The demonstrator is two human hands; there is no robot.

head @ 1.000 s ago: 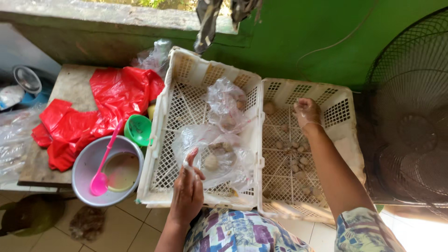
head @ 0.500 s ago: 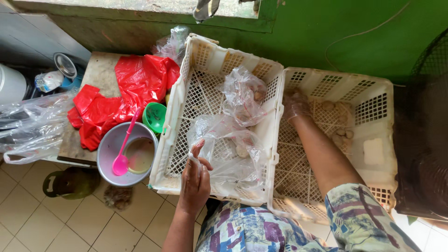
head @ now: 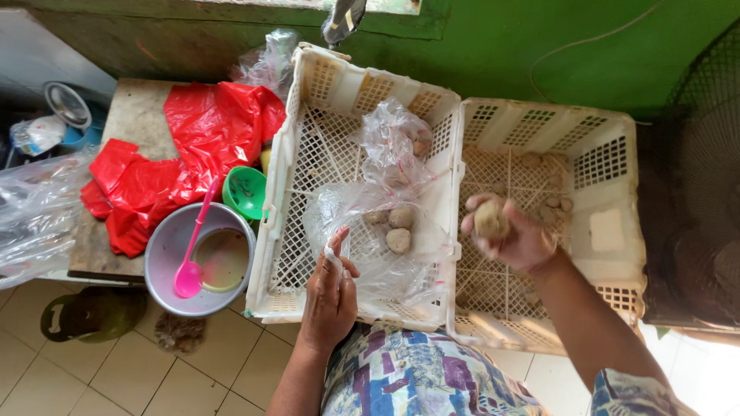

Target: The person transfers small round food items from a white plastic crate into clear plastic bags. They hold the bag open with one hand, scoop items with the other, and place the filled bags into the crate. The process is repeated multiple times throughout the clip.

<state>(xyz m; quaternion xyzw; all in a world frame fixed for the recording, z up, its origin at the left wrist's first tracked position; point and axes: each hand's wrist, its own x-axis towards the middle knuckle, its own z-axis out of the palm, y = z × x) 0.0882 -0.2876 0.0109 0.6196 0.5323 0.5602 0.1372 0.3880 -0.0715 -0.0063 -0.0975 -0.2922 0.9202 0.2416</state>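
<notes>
Your right hand (head: pixel 515 237) was closed around a round brownish lump (head: pixel 491 218), held up over the right crate (head: pixel 617 177), a cream lattice box with more of the same lumps (head: pixel 549 202) scattered on its floor near the far wall. The lump sat in your palm with the fingers curled under it and the thumb beside it, just to the right of the wall shared by the two crates.

Your left hand (head: pixel 330 296) was pinched narrow on the near edge of a clear plastic bag (head: pixel 385 254) that lay open inside the left crate (head: pixel 308 162). Three lumps in the bag (head: pixel 398 240) rested close together, a little beyond your left fingertips and to the left of your right hand, with the crate wall between them and the held lump. A second clear bag (head: pixel 397 146), knotted or bunched, I could not tell which, lay farther back in the same crate with a few lumps inside.

Left of the crates, a grey bowl (head: pixel 166 266) held pale liquid and a pink spoon (head: pixel 193 258) leaning on its rim. A small green cup (head: pixel 245 191) stood just behind the bowl, touching the red plastic sheet (head: pixel 193 146) spread over a wooden board (head: pixel 135 115). Your patterned shirt (head: pixel 416 377) filled the bottom of the view.
</notes>
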